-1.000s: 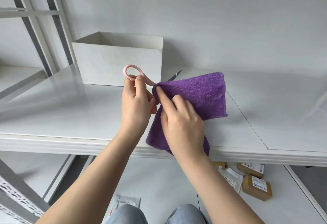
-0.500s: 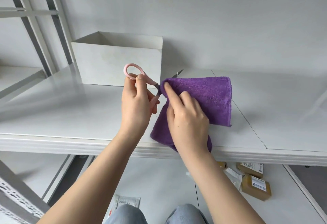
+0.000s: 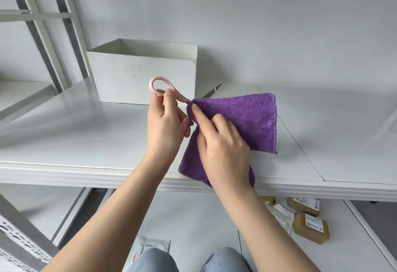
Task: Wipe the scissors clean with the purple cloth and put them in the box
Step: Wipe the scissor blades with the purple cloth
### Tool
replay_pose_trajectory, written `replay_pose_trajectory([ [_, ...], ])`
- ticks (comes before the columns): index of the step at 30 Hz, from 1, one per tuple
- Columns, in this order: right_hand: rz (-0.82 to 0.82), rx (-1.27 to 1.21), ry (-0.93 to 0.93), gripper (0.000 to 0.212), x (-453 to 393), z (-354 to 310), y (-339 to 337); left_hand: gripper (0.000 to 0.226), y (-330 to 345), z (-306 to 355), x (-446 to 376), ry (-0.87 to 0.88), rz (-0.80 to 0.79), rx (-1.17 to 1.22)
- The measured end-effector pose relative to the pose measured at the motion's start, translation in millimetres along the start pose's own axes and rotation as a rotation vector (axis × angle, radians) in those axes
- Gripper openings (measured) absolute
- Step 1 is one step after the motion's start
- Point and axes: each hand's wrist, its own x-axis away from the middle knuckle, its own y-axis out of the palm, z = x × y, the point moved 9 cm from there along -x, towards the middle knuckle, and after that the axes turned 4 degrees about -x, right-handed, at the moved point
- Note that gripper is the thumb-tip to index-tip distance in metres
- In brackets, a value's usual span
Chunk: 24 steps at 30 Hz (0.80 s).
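A person's left hand [image 3: 166,125] pinches the pink-handled scissors [image 3: 160,87] by one loop above a white table [image 3: 75,142]. The right hand [image 3: 223,149], fingers closed, presses the purple cloth [image 3: 247,119] round the blades near the pivot; most of the blades are hidden, w/ only a steel tip showing past the cloth's top edge. The open white box [image 3: 141,73] stands just behind; its inside can't be seen.

Both forearms [image 3: 133,213] are bare, no sleeves, watch or rings showing on the hands [image 3: 165,127]. Light blue jeans [image 3: 154,260] cover the knees below.
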Motion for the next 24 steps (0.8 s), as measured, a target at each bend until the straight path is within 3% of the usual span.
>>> replay_pose_trajectory([
  [6,0.03,-0.01,0.091,0.043,-4,16,-1,0.024,2,0,2,0.002,-0.006,-0.03],
  [11,-0.005,-0.008,0.017,0.043,0,3,2,0.022,2,-2,0,-0.002,-0.006,-0.012],
  [16,0.037,0.002,0.1,0.043,-7,22,-2,0.023,2,-1,2,-0.003,-0.003,-0.039],
  [21,-0.003,-0.004,-0.019,0.042,3,-4,-1,0.026,2,0,0,0.011,0.002,-0.012],
  [24,0.013,0.017,0.026,0.043,-2,11,-1,0.025,1,-1,1,0.004,-0.009,-0.028],
])
